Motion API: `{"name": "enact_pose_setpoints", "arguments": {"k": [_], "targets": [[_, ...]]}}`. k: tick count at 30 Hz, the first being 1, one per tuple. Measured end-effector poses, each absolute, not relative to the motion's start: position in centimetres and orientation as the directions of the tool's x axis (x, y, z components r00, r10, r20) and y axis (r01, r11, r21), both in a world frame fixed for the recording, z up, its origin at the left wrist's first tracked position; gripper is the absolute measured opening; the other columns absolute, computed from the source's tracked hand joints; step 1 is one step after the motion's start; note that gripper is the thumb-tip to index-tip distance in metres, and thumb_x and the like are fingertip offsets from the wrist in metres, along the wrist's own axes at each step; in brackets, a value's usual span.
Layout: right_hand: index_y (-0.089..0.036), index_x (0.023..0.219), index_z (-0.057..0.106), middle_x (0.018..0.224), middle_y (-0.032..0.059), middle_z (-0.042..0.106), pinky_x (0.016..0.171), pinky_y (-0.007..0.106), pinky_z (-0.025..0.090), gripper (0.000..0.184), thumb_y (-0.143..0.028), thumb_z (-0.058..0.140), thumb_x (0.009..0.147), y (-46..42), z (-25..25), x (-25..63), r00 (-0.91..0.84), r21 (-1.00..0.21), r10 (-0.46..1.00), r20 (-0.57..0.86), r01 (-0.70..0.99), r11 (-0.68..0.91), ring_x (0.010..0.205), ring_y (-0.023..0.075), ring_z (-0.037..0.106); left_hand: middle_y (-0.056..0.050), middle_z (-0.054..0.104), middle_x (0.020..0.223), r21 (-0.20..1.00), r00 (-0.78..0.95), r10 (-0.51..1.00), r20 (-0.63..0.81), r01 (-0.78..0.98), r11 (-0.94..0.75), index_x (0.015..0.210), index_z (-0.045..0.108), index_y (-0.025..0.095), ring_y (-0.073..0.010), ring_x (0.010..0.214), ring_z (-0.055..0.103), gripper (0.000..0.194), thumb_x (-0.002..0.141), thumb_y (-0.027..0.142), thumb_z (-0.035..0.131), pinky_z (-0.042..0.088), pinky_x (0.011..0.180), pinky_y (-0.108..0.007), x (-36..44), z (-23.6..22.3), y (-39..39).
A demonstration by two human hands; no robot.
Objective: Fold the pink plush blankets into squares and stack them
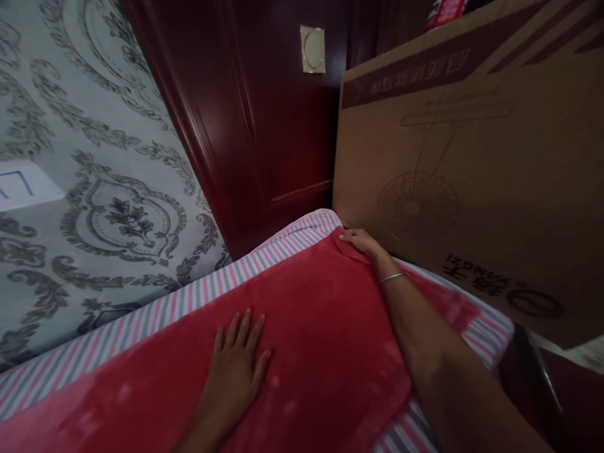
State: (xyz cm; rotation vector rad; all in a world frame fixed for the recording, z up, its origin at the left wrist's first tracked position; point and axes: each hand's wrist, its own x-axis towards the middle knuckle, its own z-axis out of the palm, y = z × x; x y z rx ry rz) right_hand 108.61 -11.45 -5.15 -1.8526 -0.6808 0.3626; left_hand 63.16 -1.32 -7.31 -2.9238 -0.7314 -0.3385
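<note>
A red plush blanket (316,314) lies spread over a mattress (193,296) covered in pink, grey and white stripes. My left hand (236,362) rests flat on the blanket, its fingers spread. At the blanket's far corner, my right hand (359,242) pinches the red edge between thumb and fingers, and the cloth is folded over a little there. A thin bangle (394,277) circles my right wrist. Beyond my right forearm, another stretch of red cloth (446,299) shows on the striped surface; whether it joins the blanket is hidden by the arm.
A large cardboard box (509,176) with a fan drawing stands close on the right, a red item (446,11) above it. Dark red wooden panelling (278,138) rises behind the mattress. Patterned wallpaper (127,214) with a white paper (28,185) borders the left side.
</note>
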Motion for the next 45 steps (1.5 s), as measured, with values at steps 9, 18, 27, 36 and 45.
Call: {"name": "enact_pose_setpoints", "arguments": {"k": [9,18,27,36,45], "targets": [[-0.017,0.137,0.068,0.142,0.0099,0.066,0.11,0.029,0.043,0.047,-0.018,0.053,0.093,-12.2,-5.2,109.2,0.823,-0.787,0.5,0.268,0.487,-0.379,0.134,0.0197,0.058,-0.008,0.041,0.165,-0.062,0.858,0.429,0.284,0.463,-0.884,0.156,0.046,0.033,-0.0344,0.152,0.037,0.056,0.103,0.048,0.039,0.035,0.118,-0.062,63.0,-7.9,-1.1],[-0.01,0.122,0.076,0.121,0.018,0.075,0.085,0.03,0.053,0.04,-0.035,0.068,0.092,-11.9,-4.8,109.1,0.879,-0.589,0.472,0.071,0.419,-0.691,0.11,0.0316,0.072,-0.01,0.042,0.164,-0.042,0.851,0.433,0.296,0.464,-0.885,0.156,0.047,0.031,-0.0353,0.151,0.038,0.056,0.102,0.049,0.039,0.033,0.119,-0.062,63.1,-8.0,-1.1],[-0.016,0.138,0.064,0.132,0.0182,0.07,0.094,0.029,0.049,0.041,-0.025,0.044,0.104,-12.2,-3.7,107.0,0.883,-0.461,0.424,0.2,0.467,-0.755,0.122,0.0257,0.066,-0.008,0.038,0.166,-0.022,0.859,0.448,0.248,0.467,-0.884,0.156,0.046,0.032,-0.0341,0.154,0.035,0.056,0.103,0.047,0.039,0.033,0.12,-0.063,63.1,-7.5,-1.3],[-0.015,0.127,0.073,0.132,0.0198,0.07,0.089,0.029,0.052,0.047,-0.039,0.039,0.106,-12.3,-4.3,107.7,0.904,-0.429,0.423,0.058,0.405,-0.807,0.12,0.0279,0.068,-0.008,0.037,0.167,-0.035,0.863,0.455,0.219,0.473,-0.881,0.156,0.046,0.031,-0.0348,0.154,0.034,0.056,0.102,0.046,0.041,0.034,0.119,-0.064,63.2,-7.2,-1.5],[-0.015,0.126,0.073,0.129,0.0184,0.072,0.087,0.029,0.051,0.038,-0.039,0.056,0.101,-14.2,-4.5,109.0,0.876,-0.369,0.482,0.01,0.451,-0.812,0.117,0.0272,0.069,-0.007,0.034,0.167,-0.017,0.867,0.465,0.179,0.476,-0.879,0.156,0.045,0.03,-0.034,0.155,0.032,0.058,0.103,0.049,0.037,0.031,0.121,-0.064,63.3,-6.7,-1.6]]}}
